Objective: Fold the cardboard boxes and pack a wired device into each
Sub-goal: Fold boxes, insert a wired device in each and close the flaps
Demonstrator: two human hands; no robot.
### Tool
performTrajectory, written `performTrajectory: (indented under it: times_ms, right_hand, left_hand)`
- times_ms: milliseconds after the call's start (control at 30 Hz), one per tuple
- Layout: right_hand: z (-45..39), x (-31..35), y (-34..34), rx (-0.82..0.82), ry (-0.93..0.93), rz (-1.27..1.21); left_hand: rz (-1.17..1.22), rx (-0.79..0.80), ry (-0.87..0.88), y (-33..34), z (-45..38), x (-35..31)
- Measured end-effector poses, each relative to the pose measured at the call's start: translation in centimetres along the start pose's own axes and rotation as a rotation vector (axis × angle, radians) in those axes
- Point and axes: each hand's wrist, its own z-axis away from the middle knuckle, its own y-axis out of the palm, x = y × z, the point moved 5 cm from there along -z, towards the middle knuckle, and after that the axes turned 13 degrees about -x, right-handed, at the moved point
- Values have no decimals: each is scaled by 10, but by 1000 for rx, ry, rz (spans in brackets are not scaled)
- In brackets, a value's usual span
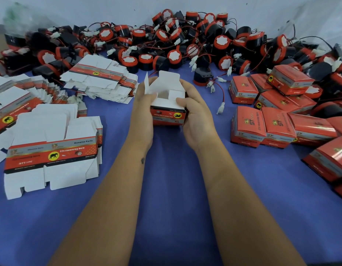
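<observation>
A small red, grey and white cardboard box (167, 114) stands in the middle above the blue table, its white top flaps partly up. My left hand (142, 110) grips its left side, fingers at the left flap. My right hand (195, 110) holds the right side, the thumb pressing a white flap inward. Inside the box I see only white card. A black-and-red wired device (201, 76) with a red lead and white plugs lies just behind the box to the right. A large heap of such devices (166, 43) runs along the back.
Stacks of flat unfolded boxes (51, 150) lie at the left and another stack (101, 79) at the back left. Several closed red boxes (277, 123) are piled at the right. The blue table (166, 189) shows between my forearms.
</observation>
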Motion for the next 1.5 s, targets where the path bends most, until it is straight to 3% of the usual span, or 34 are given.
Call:
performTrajectory:
  times_ms: [100,200,533,767,1167,1267,1400,1500]
  right_hand:
    - [-1,0,-1,-39,-8,33]
    - [-1,0,-1,-42,-14,34]
    - [3,2,2,-11,-44,0]
    - [6,2,3,-70,-82,186]
    - [8,9,-1,-157,-151,290]
    - [9,8,1,-155,-105,203]
    - [4,8,-7,-325,-125,390]
    - [4,6,-10,-355,-115,454]
  left_hand:
    - [102,4,-44,-1,-1,0]
    - [52,-37,-86,-2,-1,1]
    - [-50,-25,48,0,1,-6]
    - [-32,10,29,0,4,-4]
    - [-77,-56,14,-1,4,-3]
    - [-55,-71,7,-3,3,-4]
    - [-33,-89,30,-4,2,-6]
    - [-16,-85,88,-3,2,-8]
